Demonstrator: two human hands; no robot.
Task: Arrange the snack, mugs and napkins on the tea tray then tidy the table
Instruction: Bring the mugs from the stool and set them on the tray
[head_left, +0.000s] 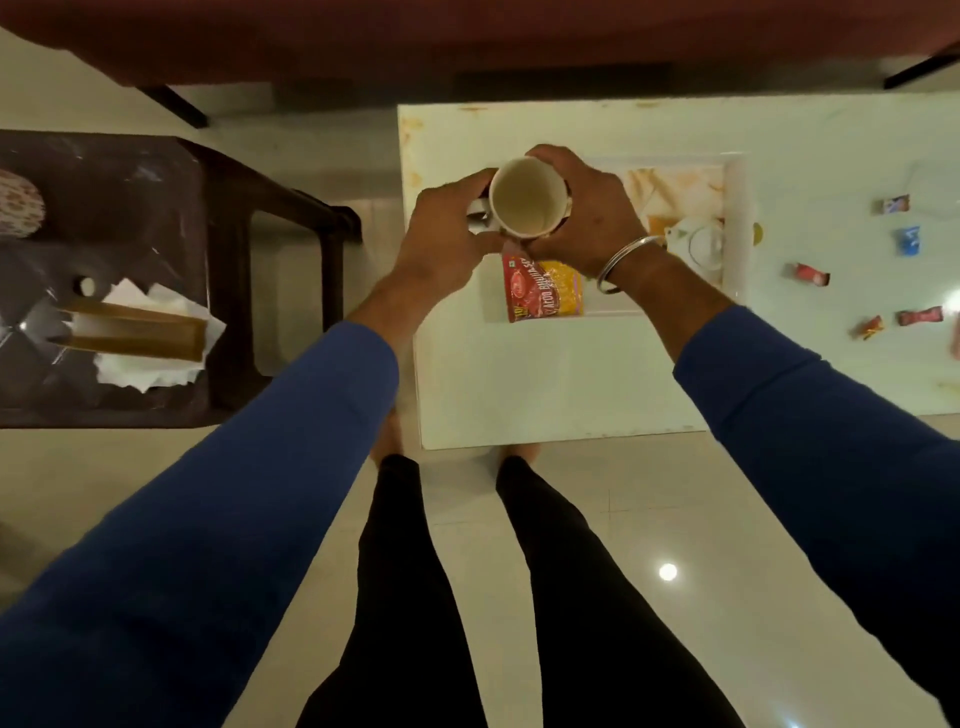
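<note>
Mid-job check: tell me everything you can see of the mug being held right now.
The mug is a round, pale, ceramic-looking cup, seen from straight above, upright with its mouth open to the camera. Its cream inside looks empty. Both hands hold it: the left hand curls round the handle side, the right hand wraps the opposite wall. It sits above the left end of the white tray, just beyond the red and yellow snack packet. Whether its base touches the tray cannot be told.
</note>
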